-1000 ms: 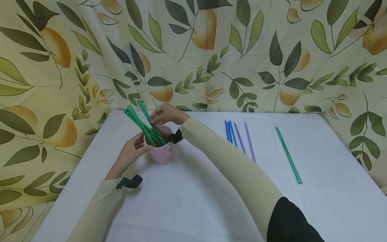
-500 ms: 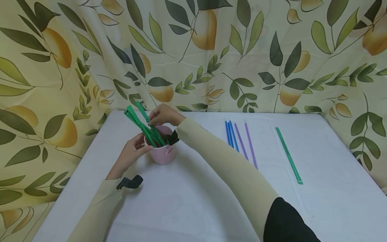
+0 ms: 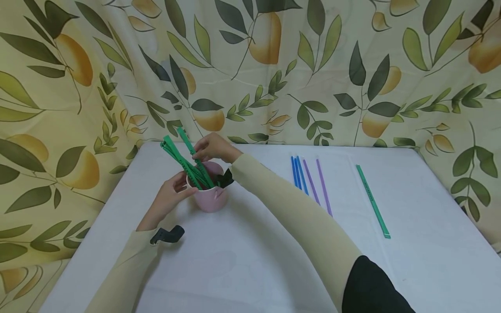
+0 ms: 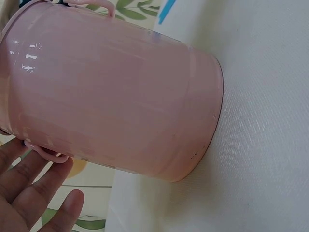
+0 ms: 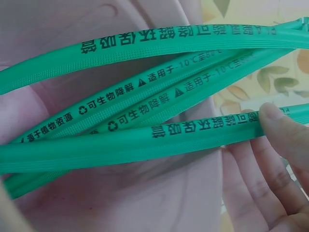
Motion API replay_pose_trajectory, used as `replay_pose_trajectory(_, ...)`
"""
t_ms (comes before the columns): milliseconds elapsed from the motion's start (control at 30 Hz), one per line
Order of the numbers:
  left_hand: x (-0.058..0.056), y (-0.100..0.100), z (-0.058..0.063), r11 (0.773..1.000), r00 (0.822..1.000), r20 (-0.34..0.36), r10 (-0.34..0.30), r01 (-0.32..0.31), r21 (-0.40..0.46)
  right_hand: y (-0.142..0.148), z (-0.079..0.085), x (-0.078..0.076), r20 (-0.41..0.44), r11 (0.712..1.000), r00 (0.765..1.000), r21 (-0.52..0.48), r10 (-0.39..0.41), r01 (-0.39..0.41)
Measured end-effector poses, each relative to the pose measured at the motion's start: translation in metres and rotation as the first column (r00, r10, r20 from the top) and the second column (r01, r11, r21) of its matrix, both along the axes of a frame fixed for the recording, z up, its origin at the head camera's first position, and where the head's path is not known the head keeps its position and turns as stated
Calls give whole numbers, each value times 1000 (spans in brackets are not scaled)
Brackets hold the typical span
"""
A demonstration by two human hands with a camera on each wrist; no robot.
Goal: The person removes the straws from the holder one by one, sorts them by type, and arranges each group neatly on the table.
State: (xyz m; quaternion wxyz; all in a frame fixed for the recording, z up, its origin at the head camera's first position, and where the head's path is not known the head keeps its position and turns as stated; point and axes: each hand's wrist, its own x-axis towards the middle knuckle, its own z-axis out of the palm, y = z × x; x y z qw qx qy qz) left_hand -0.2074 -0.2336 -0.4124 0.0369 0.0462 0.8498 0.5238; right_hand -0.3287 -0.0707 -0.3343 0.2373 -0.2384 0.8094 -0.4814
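Observation:
A pink cup (image 3: 210,201) with small loop handles stands upright at the left of the table, and several green paper-wrapped straws (image 3: 174,152) lean out of it. My left hand (image 3: 169,195) holds the cup at its left side, thumb along the rim; in the left wrist view its fingers (image 4: 43,183) lie at a loop handle (image 4: 46,153). Between thumb and fingers my right hand (image 3: 216,148) pinches one wrapped straw (image 5: 207,135), whose lower part is inside the cup. The right wrist view shows black printing on the wrappers. The other straws (image 5: 145,84) cross beside the held one.
Blue straws (image 3: 299,171) and purple straws (image 3: 322,184) lie on the white table (image 3: 254,261) beyond my right forearm. Farther right lies a single green wrapped straw (image 3: 373,202). A patterned cloth (image 3: 250,87) hangs behind the table.
My right hand has shifted slightly left over the cup; the pinched straw dipped a little, then rose again. My left hand and the cup stay in place.

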Motion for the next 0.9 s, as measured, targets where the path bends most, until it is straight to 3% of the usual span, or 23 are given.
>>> replay_pose_trajectory(267, 0, 0, 2, 1000, 1000, 1, 5, -5, -1, 6, 6, 2, -20, 992, 1000, -122, -20, 18)
replay_pose_trajectory(567, 0, 1, 0, 1000, 999, 30, 15, -15, 7, 17, 12, 12, -45, 965, 995, -252, -88, 74)
replay_pose_trajectory(733, 0, 0, 0, 1000, 999, 31, 17, -17, 10, 26, 15, 21, -58, 933, 988, -340, -146, 118)
replay_pose_trajectory(900, 1, 0, 0, 1000, 1000, 6, 11, -11, 17, 36, 20, 29, -71, 882, 977, -448, -199, 147)
